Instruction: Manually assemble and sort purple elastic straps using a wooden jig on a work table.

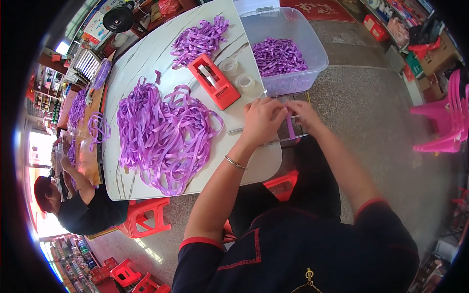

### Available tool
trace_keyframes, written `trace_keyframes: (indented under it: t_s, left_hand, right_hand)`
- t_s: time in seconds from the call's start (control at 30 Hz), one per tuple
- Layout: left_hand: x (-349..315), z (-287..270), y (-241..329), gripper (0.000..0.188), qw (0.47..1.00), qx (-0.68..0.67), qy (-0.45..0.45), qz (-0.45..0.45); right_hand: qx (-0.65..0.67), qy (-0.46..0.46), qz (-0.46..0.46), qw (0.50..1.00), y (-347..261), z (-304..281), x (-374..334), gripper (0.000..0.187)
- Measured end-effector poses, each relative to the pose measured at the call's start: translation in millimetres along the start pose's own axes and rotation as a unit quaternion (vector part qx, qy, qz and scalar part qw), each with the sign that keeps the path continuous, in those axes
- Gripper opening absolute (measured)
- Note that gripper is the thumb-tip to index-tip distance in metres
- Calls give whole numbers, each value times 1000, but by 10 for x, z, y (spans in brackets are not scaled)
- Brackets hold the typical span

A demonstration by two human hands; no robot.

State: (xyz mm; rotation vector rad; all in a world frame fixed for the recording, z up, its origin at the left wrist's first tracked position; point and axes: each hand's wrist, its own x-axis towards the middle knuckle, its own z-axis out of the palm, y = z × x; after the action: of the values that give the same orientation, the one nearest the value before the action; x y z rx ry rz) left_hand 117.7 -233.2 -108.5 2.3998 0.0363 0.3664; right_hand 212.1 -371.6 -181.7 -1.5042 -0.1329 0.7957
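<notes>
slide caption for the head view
Left hand and right hand at a purple ribbon across metal rods, near a red tape dispenser.

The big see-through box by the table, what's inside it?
Inside the see-through box is a heap of small purple ribbon pieces. Some purple shows through its wall. The top pieces cover whatever lies deeper, so that can't be seen.

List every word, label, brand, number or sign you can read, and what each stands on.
Red mat, top: large characters, not copied out here.
Red tape dispenser: a small dark label on its side, too small to read.
White poster, upper left: print too small and blurred to read.
Purple ribbon in hand: no print I can make out.
</notes>
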Motion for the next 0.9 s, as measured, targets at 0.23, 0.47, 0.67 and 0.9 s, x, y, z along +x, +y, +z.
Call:
trace_keyframes:
  t_s: [0.23,0.47,0.67,0.9]
  left_hand:
    - [-1,-22,-8,16,996,66,-47,23]
    - [53,-3,14,15,993,84,-85,-11]
    - [56,-53,80,14,988,105,-108,-27]
    - [-658,6,383,22,980,-189,54,-19]
  right_hand:
    - [175,-5,25,984,463,187,-824,19]
    - [206,17,-65,976,455,300,-1033,6]
    - [243,66,-59,966,344,392,-1096,9]
    - [160,21,-10,987,159,277,-1151,11]
